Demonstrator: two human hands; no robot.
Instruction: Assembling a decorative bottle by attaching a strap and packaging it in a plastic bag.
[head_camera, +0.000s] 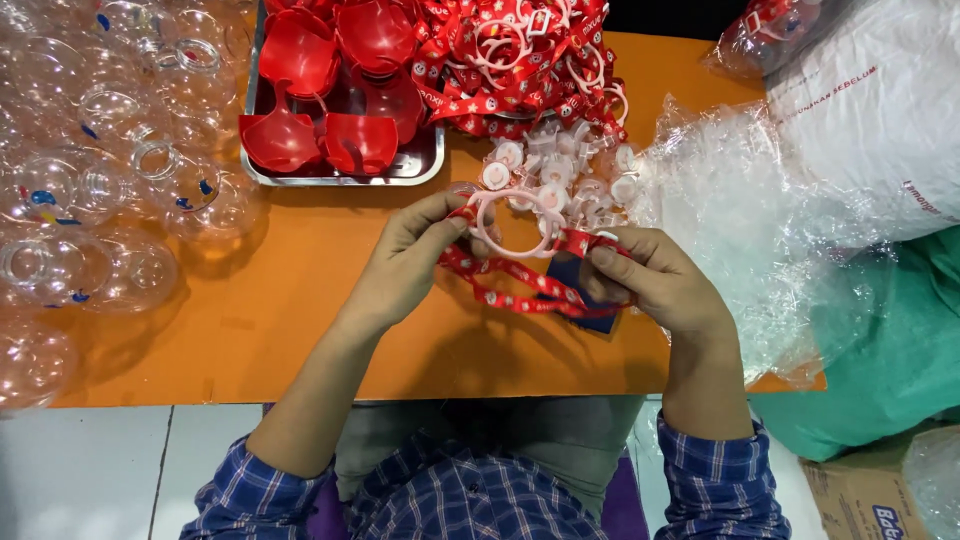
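Orange table (300, 330) as landmark. At its far edge, steel tray (345, 172) of red half-shells (300, 60); beside that, heaped red straps (510, 50); nearer, loose white caps (560, 170). Over its middle, red strap (520, 290) and pale ring (515, 225), pinched between left hand (405, 265) and right hand (655, 285). Risk, likely: strap slipping off ring, snagging caps.

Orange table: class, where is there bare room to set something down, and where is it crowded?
Bare: the orange table between the left hand and clear globes, below the metal tray. Crowded: red straps, white caps, plastic bags.
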